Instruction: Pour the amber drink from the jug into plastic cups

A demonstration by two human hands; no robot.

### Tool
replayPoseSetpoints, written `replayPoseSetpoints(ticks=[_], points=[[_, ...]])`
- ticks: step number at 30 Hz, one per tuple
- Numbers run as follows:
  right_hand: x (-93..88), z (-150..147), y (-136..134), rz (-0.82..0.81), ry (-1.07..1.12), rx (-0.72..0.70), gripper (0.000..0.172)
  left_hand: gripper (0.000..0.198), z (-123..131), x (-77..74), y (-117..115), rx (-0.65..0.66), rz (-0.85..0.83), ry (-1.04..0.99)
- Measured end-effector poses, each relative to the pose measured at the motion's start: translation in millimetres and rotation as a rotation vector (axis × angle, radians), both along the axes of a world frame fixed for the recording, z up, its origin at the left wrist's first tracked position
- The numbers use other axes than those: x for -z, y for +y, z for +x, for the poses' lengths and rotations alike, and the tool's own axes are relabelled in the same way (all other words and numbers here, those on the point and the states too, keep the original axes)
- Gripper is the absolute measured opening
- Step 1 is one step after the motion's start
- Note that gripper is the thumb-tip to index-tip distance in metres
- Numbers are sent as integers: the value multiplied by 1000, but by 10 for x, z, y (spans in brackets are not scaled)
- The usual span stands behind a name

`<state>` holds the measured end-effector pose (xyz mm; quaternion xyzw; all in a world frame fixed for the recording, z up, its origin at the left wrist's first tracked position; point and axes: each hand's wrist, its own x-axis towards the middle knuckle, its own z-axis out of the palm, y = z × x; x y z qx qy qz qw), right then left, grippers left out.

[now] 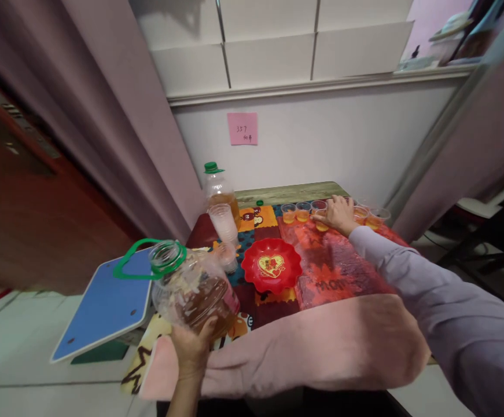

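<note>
My left hand (193, 344) is closed against the lower side of a large clear plastic jug (199, 289), whose open mouth has a green ring handle (136, 260). Amber liquid fills part of this jug, which leans to the left. At the back right, my right hand (338, 214) grips a small clear plastic cup (322, 225) by its rim. That cup stands among a row of similar cups, such as one cup (289, 214) on the left and another cup (375, 220) on the right, with yellowish liquid in them.
A red scalloped dish (272, 266) lies mid-table. Behind the jug stand stacked cups (223, 223) and a green-capped bottle (217, 188). A loose green cap (259, 202) lies near the wall. Pink cloth (312, 347) covers the front edge; a blue board (104, 301) is at left.
</note>
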<state>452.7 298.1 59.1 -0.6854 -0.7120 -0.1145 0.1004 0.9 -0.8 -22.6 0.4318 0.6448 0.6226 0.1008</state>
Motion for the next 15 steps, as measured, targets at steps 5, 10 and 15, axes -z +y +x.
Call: replayPoseSetpoints(ticks=[5,10,15], points=[[-250,-176,-20,12,60,-42,52,113,71,-13,-30,17,22,-59],[-493,-987,-401,-47,393,-389,31,124,106,-18,-46,64,10,-113],[-485,-2065,-1076,-150,319,-940,23,118,101,-24,-47,74,2,-101]])
